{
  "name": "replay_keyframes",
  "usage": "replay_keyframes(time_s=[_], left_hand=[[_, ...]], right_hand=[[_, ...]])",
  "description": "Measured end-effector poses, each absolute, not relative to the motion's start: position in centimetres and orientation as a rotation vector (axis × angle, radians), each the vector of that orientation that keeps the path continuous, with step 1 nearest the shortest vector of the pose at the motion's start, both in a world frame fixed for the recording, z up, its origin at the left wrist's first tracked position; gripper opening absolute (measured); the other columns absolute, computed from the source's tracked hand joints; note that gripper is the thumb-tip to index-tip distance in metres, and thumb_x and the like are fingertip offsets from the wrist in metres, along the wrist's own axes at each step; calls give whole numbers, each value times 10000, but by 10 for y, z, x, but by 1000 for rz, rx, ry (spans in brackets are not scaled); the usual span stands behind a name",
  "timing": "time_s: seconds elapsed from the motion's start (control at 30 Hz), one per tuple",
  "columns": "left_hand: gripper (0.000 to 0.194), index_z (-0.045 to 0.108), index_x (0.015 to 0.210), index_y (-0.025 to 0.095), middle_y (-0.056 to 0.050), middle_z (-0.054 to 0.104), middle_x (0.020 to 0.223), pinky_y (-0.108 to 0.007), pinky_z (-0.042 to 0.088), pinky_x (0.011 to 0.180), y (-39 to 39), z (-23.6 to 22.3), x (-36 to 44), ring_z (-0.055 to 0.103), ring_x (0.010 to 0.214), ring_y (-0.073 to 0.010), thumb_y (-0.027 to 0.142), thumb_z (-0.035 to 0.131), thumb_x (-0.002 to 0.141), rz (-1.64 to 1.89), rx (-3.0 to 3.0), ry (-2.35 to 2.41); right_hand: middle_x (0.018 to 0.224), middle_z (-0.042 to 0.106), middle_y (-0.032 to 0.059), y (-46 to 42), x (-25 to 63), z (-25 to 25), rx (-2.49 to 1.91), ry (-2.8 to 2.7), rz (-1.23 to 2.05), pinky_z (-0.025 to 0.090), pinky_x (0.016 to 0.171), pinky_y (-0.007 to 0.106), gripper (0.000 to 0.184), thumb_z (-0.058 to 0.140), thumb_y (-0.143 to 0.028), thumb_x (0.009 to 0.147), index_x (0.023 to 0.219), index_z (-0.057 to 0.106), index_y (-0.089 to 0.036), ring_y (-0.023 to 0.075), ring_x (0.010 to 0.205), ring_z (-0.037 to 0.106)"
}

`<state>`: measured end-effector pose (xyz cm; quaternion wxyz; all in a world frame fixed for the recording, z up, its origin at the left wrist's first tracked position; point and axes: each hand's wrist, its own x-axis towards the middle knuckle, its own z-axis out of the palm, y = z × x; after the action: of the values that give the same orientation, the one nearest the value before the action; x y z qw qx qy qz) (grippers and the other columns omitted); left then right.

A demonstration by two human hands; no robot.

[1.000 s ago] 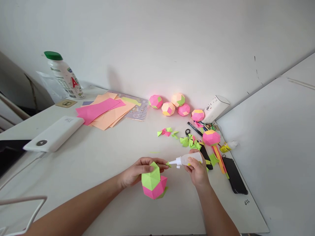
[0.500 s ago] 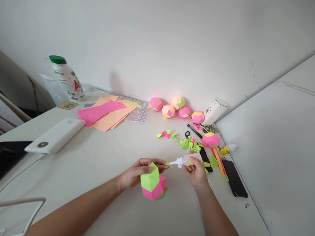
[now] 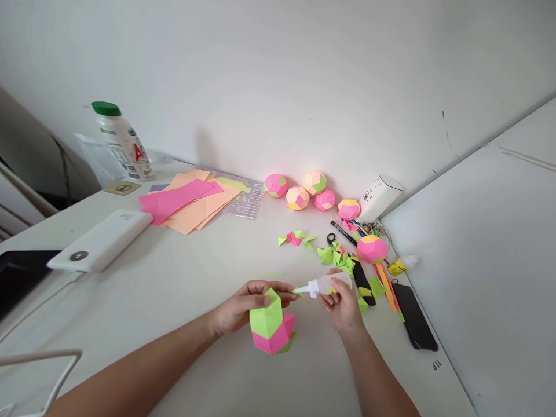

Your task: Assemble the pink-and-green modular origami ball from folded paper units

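My left hand [image 3: 243, 306] is closed on a partly built paper ball [image 3: 273, 324] of green and pink folded faces. Between its fingertips it also pinches a small green paper piece [image 3: 297, 292]. My right hand [image 3: 346, 310] grips a clear glue bottle [image 3: 333, 284] with a white nozzle, tilted sideways. The nozzle tip is at the small green piece; whether glue is coming out I cannot tell. Beyond the right hand lies a heap of folded green paper pieces [image 3: 336, 256], and a few green and pink ones [image 3: 294, 237] lie further left.
Several finished paper balls [image 3: 315, 182] sit along the wall. At right are a yellow-labelled bottle [image 3: 402, 264], a black phone [image 3: 414, 315], a box cutter [image 3: 363, 282] and a marker [image 3: 344, 231]. At left are paper sheets [image 3: 185, 202], a power bank [image 3: 99, 240] and a drink bottle [image 3: 124, 145].
My right hand has shifted slightly left with the glue bottle, so the nozzle now overlaps the small green piece. My left hand has barely moved.
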<state>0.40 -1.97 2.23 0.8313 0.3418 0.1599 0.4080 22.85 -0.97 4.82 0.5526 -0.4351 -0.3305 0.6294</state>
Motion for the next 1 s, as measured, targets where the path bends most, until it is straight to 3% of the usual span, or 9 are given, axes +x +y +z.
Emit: replay_keyframes(time_s=[0.47,0.57,0.63,0.73,0.87,1.0], left_hand=[[157,644,578,141,-103,626,1223,-470,365,1004,-21,20,5,548,1154,-348,168,643,733,864,734,321],[145,651,587,139,-106,630,1215,-464,380,991,-20,20,4,551,1151,-349,167,646,729,869,724,320],[136,656,599,140,-106,634,1209,-460,384,988,-20,19,3,555,1147,-346,163,643,732,870,717,314],[135,656,605,142,-104,646,1193,-451,395,974,-19,19,2,577,1117,-335,162,635,737,865,699,303],[123,660,614,140,-107,661,1166,-425,422,937,-19,18,1,611,1054,-315,165,631,732,843,655,288],[129,669,613,144,-108,683,1127,-416,434,906,-19,18,1,634,1003,-304,169,630,734,835,599,272]], right_hand=[[398,266,-105,-8,228,53,-1030,-687,1512,300,393,229,226,656,-415,692,803,582,-233,97,384,287],[407,312,-81,-8,228,58,-990,-691,1514,331,416,248,227,625,-452,724,738,572,-231,119,414,357],[466,420,-38,-9,228,63,-939,-710,1529,371,456,266,253,615,-470,733,699,574,-223,154,512,467],[710,606,28,-10,228,67,-876,-778,1570,446,576,304,221,698,-398,665,765,601,-225,195,720,566],[881,663,31,-10,227,62,-880,-911,1581,470,746,368,327,769,-287,601,851,565,-243,197,785,596],[909,685,39,-6,225,48,-1109,-998,1426,463,729,345,381,792,-212,601,774,453,-226,209,839,627]])
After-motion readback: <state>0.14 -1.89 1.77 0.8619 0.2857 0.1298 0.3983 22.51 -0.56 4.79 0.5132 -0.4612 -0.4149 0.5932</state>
